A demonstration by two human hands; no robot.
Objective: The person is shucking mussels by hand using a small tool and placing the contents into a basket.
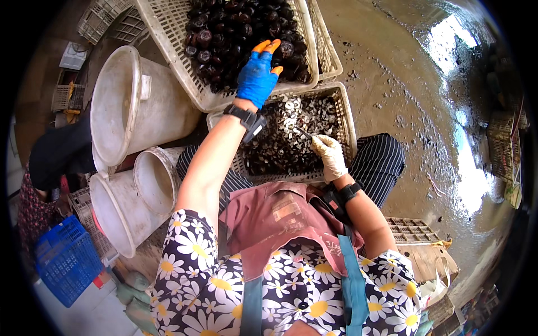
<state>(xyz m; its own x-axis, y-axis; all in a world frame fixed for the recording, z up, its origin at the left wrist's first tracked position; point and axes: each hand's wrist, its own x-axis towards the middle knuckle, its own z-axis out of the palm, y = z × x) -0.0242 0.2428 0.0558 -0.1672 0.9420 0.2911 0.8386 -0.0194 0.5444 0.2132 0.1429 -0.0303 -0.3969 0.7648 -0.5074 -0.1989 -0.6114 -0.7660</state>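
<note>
My left hand (257, 75), in a blue glove with orange fingertips, is spread over a heap of dark, glossy round corms (218, 40) that look like water chestnuts. Nothing shows between its fingers; whether they touch the heap I cannot tell. The heap lies in a large off-white plastic crate (168, 46). My right hand (330, 157), in a thin pale glove, grips a small dark peeling knife (303, 133) pointing up and left. Under that blade sits a lower crate (349, 122) between my knees, holding dark and white peelings (290, 115).
To the left stand a big white plastic tub (164, 96) and two smaller white buckets (157, 182) (122, 214). Beyond them are a blue basket (69, 260) and a person (42, 197) in dark clothing. Wet, muddy floor (378, 105) stretches to the right, with a crate (412, 231) near my elbow.
</note>
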